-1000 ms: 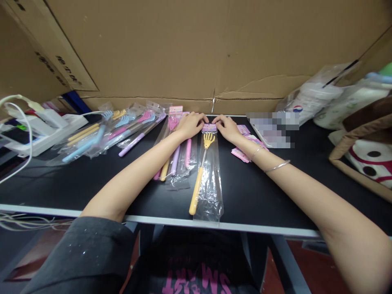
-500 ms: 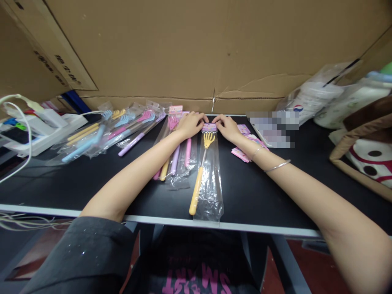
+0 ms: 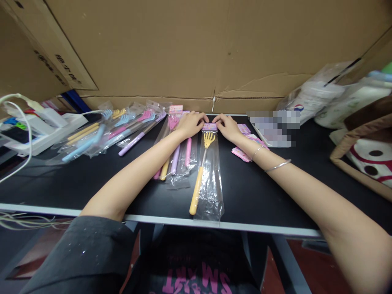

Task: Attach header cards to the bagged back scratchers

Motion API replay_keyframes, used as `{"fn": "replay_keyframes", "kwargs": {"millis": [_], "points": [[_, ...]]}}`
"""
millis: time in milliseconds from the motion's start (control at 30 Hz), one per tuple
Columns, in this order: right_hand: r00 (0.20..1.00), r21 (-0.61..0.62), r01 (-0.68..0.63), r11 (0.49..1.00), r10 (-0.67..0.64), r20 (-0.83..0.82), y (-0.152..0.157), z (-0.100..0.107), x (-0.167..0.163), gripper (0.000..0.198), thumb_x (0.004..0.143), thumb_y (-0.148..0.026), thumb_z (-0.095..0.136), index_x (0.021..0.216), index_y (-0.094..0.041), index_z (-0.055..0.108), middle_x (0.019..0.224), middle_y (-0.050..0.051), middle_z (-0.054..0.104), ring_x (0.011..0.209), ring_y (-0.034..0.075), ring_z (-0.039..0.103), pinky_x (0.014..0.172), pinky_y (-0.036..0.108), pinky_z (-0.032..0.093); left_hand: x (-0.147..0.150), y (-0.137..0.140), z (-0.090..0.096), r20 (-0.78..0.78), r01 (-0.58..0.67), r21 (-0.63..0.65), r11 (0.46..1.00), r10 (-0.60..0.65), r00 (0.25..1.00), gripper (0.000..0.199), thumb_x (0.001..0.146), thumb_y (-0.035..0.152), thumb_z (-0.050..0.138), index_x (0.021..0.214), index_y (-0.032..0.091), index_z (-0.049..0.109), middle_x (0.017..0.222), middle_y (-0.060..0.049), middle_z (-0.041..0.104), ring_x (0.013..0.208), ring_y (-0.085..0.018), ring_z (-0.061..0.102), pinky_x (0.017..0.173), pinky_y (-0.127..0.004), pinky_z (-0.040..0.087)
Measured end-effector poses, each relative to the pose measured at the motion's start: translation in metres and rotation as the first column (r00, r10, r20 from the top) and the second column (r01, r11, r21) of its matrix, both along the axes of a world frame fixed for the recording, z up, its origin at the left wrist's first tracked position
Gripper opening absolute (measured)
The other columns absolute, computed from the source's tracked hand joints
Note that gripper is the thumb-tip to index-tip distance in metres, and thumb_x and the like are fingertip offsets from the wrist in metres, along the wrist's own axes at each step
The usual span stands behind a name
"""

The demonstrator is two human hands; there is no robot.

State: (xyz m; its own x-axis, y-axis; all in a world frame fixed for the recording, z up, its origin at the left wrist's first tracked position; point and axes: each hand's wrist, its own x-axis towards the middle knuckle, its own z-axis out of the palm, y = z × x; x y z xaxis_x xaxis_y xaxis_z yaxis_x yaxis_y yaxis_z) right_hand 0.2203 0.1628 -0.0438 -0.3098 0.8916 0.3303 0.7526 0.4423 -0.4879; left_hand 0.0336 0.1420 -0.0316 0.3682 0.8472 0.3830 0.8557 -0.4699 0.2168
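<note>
A yellow back scratcher [image 3: 198, 185] with a metal rod lies in a clear plastic bag [image 3: 213, 196], its handle end near the table's front edge. Across the bag's top sits a small purple header card [image 3: 210, 126]. My left hand [image 3: 193, 123] is closed with its fingertips at the card's left end. At the right end, my right hand [image 3: 227, 127] has its fingers curled down on the card in the same way. Several bagged back scratchers [image 3: 174, 159] lie beside and partly under my left forearm. Loose pink and purple cards [image 3: 241, 154] are by my right wrist.
More bagged back scratchers [image 3: 122, 130] are spread at the left, near a white power strip [image 3: 45, 134] with cables. A flat, partly blurred item [image 3: 266, 130] and a bagged drink cup [image 3: 312, 102] stand back right. A bag with tan handles [image 3: 346, 147] is far right. Cardboard [image 3: 183, 53] walls the back.
</note>
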Motion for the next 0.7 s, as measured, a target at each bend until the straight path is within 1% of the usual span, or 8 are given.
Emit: {"fn": "replay_keyframes", "kwargs": {"millis": [100, 233, 400, 533, 700], "points": [[0.998, 0.047, 0.005, 0.999, -0.008, 0.061, -0.005, 0.002, -0.002, 0.025, 0.089, -0.019, 0.042, 0.102, -0.02, 0.063, 0.095, 0.008, 0.071, 0.106, 0.027, 0.056, 0.091, 0.039, 0.036, 0.001, -0.001, 0.001, 0.005, 0.001, 0.003, 1.0, -0.001, 1.0, 0.032, 0.09, 0.017, 0.043, 0.11, 0.021, 0.067, 0.115, -0.005, 0.072, 0.111, -0.026, 0.058, 0.099, -0.04, 0.04], [0.98, 0.17, 0.0, 0.986, -0.034, 0.197, -0.014, 0.005, -0.004, 0.027, 0.091, -0.018, 0.039, 0.103, -0.02, 0.063, 0.099, 0.01, 0.072, 0.107, 0.03, 0.054, 0.091, 0.042, 0.033, 0.002, -0.003, 0.002, -0.019, -0.007, 0.002, 1.0, 0.007, 1.0, 0.032, 0.09, 0.017, 0.042, 0.111, 0.021, 0.067, 0.116, -0.004, 0.071, 0.112, -0.025, 0.058, 0.101, -0.041, 0.038], [0.924, 0.285, -0.093, 0.954, -0.023, 0.381, -0.023, 0.011, -0.003, 0.032, 0.093, -0.017, 0.036, 0.109, -0.018, 0.064, 0.105, 0.013, 0.072, 0.108, 0.031, 0.052, 0.091, 0.044, 0.031, 0.002, -0.003, 0.003, -0.063, -0.009, 0.03, 1.0, 0.011, 0.998, 0.033, 0.09, 0.019, 0.042, 0.11, 0.022, 0.068, 0.115, -0.005, 0.072, 0.113, -0.026, 0.058, 0.1, -0.041, 0.037], [0.825, 0.305, -0.214, 0.928, 0.005, 0.565, -0.03, 0.019, -0.002, 0.037, 0.096, -0.016, 0.032, 0.112, -0.014, 0.065, 0.11, 0.018, 0.071, 0.111, 0.031, 0.05, 0.091, 0.044, 0.031, 0.002, -0.002, 0.002, -0.079, -0.001, 0.042, 0.999, 0.005, 0.997, 0.032, 0.089, 0.019, 0.043, 0.108, 0.022, 0.069, 0.111, -0.006, 0.072, 0.111, -0.026, 0.058, 0.099, -0.041, 0.038], [0.735, 0.264, -0.311, 0.913, 0.055, 0.676, -0.037, 0.032, -0.005, 0.037, 0.095, -0.012, 0.035, 0.117, -0.01, 0.065, 0.111, 0.02, 0.07, 0.109, 0.031, 0.053, 0.087, 0.042, 0.033, 0.001, -0.001, 0.002, -0.112, -0.008, 0.037, 0.999, 0.012, 0.994, 0.029, 0.089, 0.02, 0.045, 0.107, 0.021, 0.069, 0.112, -0.008, 0.071, 0.113, -0.027, 0.057, 0.098, -0.041, 0.037]]}}
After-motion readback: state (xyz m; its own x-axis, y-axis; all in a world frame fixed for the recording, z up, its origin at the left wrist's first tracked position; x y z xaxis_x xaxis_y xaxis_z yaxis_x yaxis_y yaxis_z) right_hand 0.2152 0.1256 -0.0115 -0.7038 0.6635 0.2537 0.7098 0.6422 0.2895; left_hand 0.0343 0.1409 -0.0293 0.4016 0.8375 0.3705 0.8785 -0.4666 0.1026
